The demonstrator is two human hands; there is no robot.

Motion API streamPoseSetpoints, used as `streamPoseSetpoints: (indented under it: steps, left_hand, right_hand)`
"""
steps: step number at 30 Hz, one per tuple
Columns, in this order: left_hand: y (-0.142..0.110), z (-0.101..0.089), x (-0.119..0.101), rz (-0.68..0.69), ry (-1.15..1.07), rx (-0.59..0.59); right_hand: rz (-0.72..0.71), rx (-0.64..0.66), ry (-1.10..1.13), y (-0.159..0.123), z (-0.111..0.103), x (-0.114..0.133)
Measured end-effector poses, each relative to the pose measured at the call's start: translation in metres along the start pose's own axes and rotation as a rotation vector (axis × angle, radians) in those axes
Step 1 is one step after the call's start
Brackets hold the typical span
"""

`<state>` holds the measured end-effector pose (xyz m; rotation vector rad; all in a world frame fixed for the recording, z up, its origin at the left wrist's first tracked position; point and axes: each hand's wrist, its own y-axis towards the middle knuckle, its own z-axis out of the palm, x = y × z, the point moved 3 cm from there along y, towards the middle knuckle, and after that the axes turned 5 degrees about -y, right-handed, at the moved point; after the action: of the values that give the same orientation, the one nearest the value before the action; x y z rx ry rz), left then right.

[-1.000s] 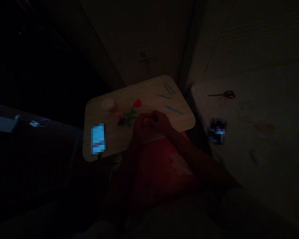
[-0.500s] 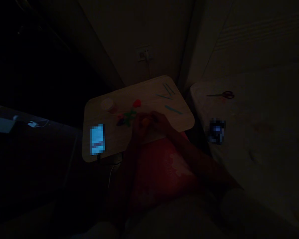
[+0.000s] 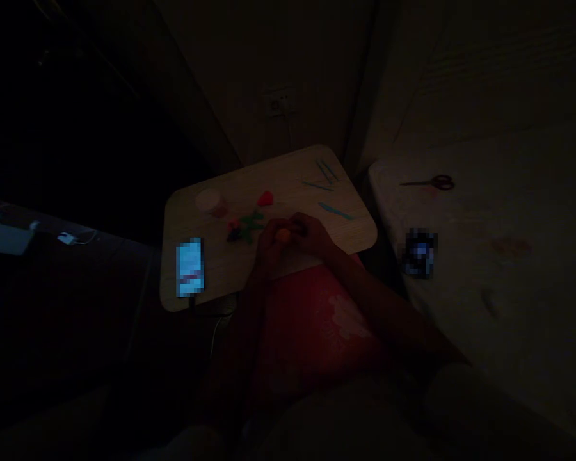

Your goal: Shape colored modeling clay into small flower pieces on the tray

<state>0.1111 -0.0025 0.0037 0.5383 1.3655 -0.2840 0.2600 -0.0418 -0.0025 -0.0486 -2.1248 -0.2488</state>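
In the dim head view, a small orange lump (image 3: 283,235), perhaps modelling clay, sits between my two hands above the front part of the small table (image 3: 225,269). My left hand (image 3: 269,243) is curled around its left side. From the right, my right hand (image 3: 312,234) closes on it with bent fingers. Just left of my hands lies a green branching piece (image 3: 251,226), beside a small pink piece (image 3: 233,224) and a dark piece (image 3: 233,235). Behind them is a bright red lump (image 3: 265,198).
A pale-lidded tub (image 3: 211,201) and a lit phone (image 3: 190,267) occupy the table's left side. Several thin teal sticks (image 3: 317,186) and a teal knife-shaped tool (image 3: 335,210) lie on its right. Scissors (image 3: 429,183) rest on the pale surface to the right. A wall socket (image 3: 280,101) is behind.
The view has shifted very slightly. Both hands stay around the orange lump, with only a small change in the fingers.
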Motion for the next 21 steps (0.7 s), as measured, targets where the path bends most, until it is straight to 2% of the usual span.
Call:
streamPoseSetpoints:
  steps: [7,10,15,18,21]
  left_hand:
    - [0.0,-0.002,0.0,-0.01,0.016,-0.005]
    - [0.002,-0.005,0.003,-0.016,-0.043,-0.072]
    - [0.004,-0.006,0.008,0.015,-0.162,-0.136]
    - [0.002,-0.007,0.008,0.026,-0.085,-0.138]
    - [-0.001,-0.01,0.008,0.024,0.01,-0.149]
  right_hand:
    - [0.116,-0.059,-0.161,-0.004,0.003,0.012]
    - [0.076,-0.029,-0.123,-0.001,0.004,0.011]
    - [-0.015,0.066,0.082,0.001,0.005,0.002]
    - [-0.022,0.059,0.084,0.0,0.005,0.001]
    - [0.014,0.029,-0.019,-0.001,0.004,0.004]
